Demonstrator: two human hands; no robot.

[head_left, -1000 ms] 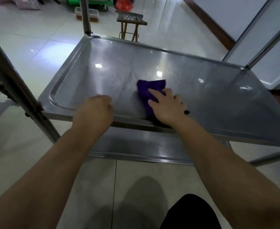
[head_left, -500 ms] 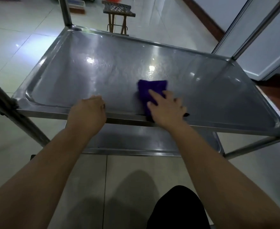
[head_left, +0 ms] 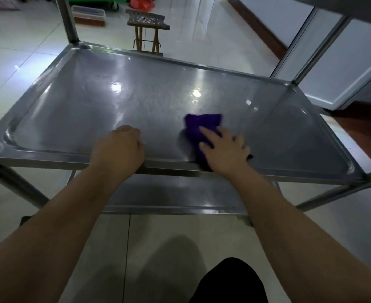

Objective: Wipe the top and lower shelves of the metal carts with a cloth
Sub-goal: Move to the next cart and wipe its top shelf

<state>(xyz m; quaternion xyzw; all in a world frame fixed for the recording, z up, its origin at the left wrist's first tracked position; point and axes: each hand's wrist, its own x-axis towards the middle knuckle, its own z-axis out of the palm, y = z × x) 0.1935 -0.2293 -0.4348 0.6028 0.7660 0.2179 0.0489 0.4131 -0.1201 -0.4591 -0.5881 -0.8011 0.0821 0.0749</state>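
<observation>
Under the right hand [head_left: 223, 149], fingers [head_left: 207, 132] straight and spread, lies the purple cloth [head_left: 202, 124], pressed flat on the steel shelf [head_left: 92, 110] of the metal cart [head_left: 11, 184]. Palm down; nothing is pinched or curled round. The cloth is folded to a rough rectangle. Its far edge shows just beyond the fingertips, and its near end runs back under the palm to the front rim [head_left: 171, 166]. A small dark spot touches the little-finger side of this hand; cannot tell what it is.

Left hand [head_left: 119, 147]: clenched, knuckles forward, resting on the same shelf at the front rim. It sits left of the right fingers and apart from the cloth. Its fingertips are tucked under and hidden, and no object shows in the fist.

Beyond both sets of fingers the shelf surface is glossy and streaked, with bright light spots reflected in it. A raised lip runs all round. One upright post [head_left: 67, 18] stands at the far-left corner.

Below the wrists: lower shelf [head_left: 180, 193], same metal, partly covered by the forearms.

Well beyond the fingertips, on the pale tiled floor [head_left: 16, 51]: a small slatted stool [head_left: 147, 20], and to its left a clear lidded container [head_left: 88, 15]. The edge of a higher shelf [head_left: 368, 5] cuts the upper-right corner. Behind the hands, between the forearms, a dark garment [head_left: 228, 281] shows.
</observation>
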